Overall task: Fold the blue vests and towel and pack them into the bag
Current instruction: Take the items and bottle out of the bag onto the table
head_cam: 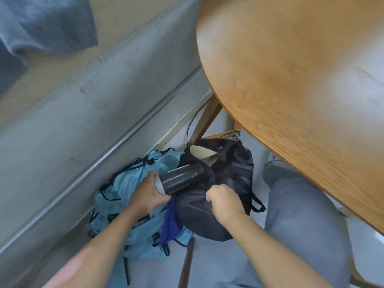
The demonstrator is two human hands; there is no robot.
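Blue cloth is what I watch in the head view, the only 1 I have: the pale blue vests (133, 204) lie in a loose, unfolded heap on the floor by the wall, and a darker blue piece (170, 225), perhaps the towel, hangs between them and the bag (207, 206), which sits on the floor under the edge of the wooden bench (291, 80). My left hand (145, 196) has its fingers wrapped round the grey end of a dark bottle (182, 177) at the bag's mouth; my right hand (224, 200) pinches the bag's rim. I judge nothing is folded or packed yet, so nearly all the work remains.
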